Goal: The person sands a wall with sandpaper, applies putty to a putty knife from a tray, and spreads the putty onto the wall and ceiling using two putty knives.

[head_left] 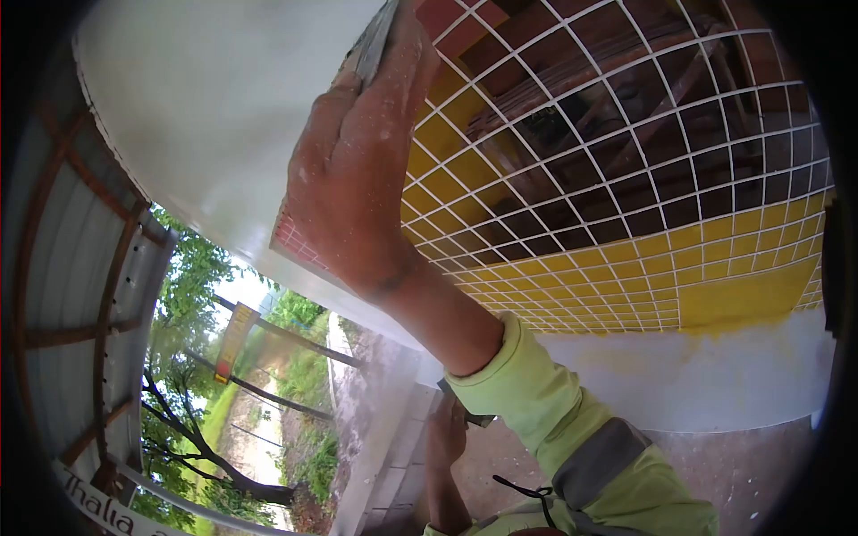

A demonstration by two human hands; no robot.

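Note:
My right hand (pixel 357 170) is raised high in the middle of the view, its fingers closed round a flat grey tool (pixel 371 45), which looks like a metal blade. The hand is beside a smooth white surface (pixel 206 116), at its edge with a white wire grid (pixel 617 179). Pale dust or splashes mark the skin. Lower down, my left hand (pixel 449 431) is close to my body, closed on a dark object (pixel 480 419) mostly hidden by the right sleeve (pixel 545 402).
Behind the grid are yellow panels (pixel 751 299) and dark shelving. A white ledge (pixel 706 375) runs beneath. Corrugated roofing (pixel 67 241) on brown beams is at the left, with trees, a hanging sign (pixel 235 341) and a block wall (pixel 393 464) below.

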